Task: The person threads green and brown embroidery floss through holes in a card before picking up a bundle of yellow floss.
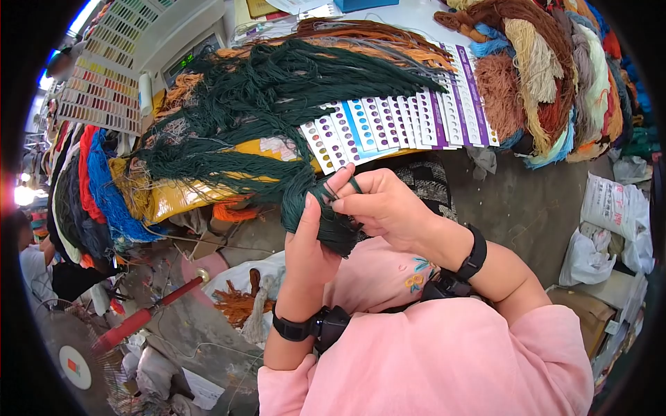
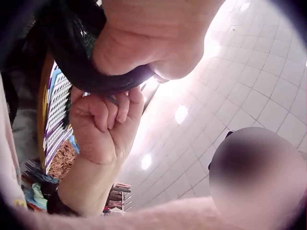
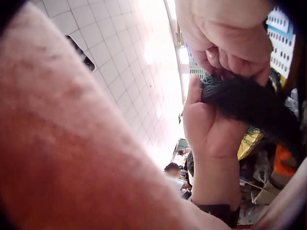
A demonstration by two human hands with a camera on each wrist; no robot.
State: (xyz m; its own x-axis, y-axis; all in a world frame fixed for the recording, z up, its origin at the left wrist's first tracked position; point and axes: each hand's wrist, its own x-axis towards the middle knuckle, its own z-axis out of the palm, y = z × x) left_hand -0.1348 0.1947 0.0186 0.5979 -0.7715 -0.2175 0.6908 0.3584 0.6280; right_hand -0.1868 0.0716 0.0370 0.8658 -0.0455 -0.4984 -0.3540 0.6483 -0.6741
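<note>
A hank of dark green yarn [image 1: 300, 197] lies bunched in my left hand [image 1: 306, 251], its thumb pointing up along the near side. My right hand [image 1: 390, 211] is close against the left fingertips and pinches a few green strands between thumb and curled fingers. In the left wrist view, a thick dark bundle of the yarn [image 2: 79, 72] passes under the left hand, with the right hand [image 2: 108, 122] beyond it. The right wrist view has the bundle [image 3: 244, 103] across the left palm. More green yarn [image 1: 326, 69] spreads over the table from the held hank.
Printed cards with rows of coloured dots [image 1: 388, 125] lie on the table under the green yarn. Coloured hanks [image 1: 104, 180] hang at the left, and brown and cream ones [image 1: 527, 62] pile at the right. A fan [image 1: 76, 360] stands at lower left; white bags [image 1: 596, 229] are at right.
</note>
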